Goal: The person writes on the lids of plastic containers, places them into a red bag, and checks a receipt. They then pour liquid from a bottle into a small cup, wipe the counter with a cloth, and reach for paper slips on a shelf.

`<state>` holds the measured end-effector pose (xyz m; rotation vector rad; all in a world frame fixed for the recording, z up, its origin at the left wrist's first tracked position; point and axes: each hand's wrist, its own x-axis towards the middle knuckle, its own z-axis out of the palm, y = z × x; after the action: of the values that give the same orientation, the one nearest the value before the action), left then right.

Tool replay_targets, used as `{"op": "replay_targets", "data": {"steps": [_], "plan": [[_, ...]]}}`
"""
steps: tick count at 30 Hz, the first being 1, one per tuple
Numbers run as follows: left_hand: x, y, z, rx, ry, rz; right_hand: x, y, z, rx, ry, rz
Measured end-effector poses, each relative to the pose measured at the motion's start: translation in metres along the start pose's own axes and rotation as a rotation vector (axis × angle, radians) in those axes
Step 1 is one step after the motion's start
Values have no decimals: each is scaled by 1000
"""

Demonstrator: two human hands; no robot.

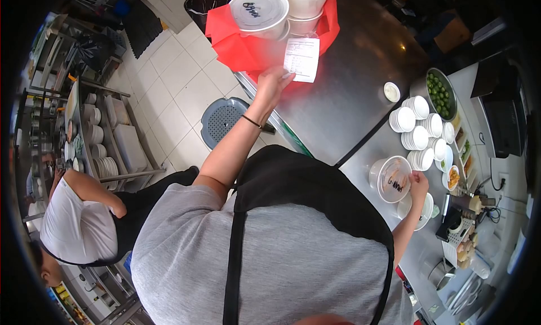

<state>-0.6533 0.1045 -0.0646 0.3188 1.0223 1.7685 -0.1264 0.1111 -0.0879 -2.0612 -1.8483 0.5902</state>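
While the marked round tub (pixel 394 180) is beside the stacked white cups (pixel 418 159), level handling is advised; the right hand (pixel 418 185) touches its rim, grip closure indeterminate. The left hand (pixel 271 83) pinches the printed slip (pixel 302 59) near the red bag (pixel 236 53); hold print unobstructed.

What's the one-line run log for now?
left hand: holds slip | right hand: at rim of lettered tub | red bag: holds stacked tubs | co-worker: off left
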Motion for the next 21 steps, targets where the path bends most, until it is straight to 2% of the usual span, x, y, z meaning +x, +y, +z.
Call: {"op": "replay_targets", "data": {"steps": [5,7,12,15,17,18,19,20,21], "plan": [[-4,4,5,-43,7,-20,0,2,-1,52,-40,72],[-2,2,3,-12,-2,-18,-7,-6,-4,67,-55,-94],[-1,5,2,-46,-36,-73,-1,-43,-3,-16,-87,-152],[5,0,-18,-64,-42,-108,22,-101,6,26,-33,-314],[-5,4,-25,49,40,-111,45,-156,2,81,12,-407],[-12,9,-29,103,63,-93,59,-192,-8,137,-57,-386],[-18,12,-35,103,56,-86,72,-226,-12,250,21,-484],[-23,15,-43,127,97,-28,95,-257,-16,351,-20,-568],[-28,19,-49,151,137,32,109,-297,-22,416,41,-648]]}}
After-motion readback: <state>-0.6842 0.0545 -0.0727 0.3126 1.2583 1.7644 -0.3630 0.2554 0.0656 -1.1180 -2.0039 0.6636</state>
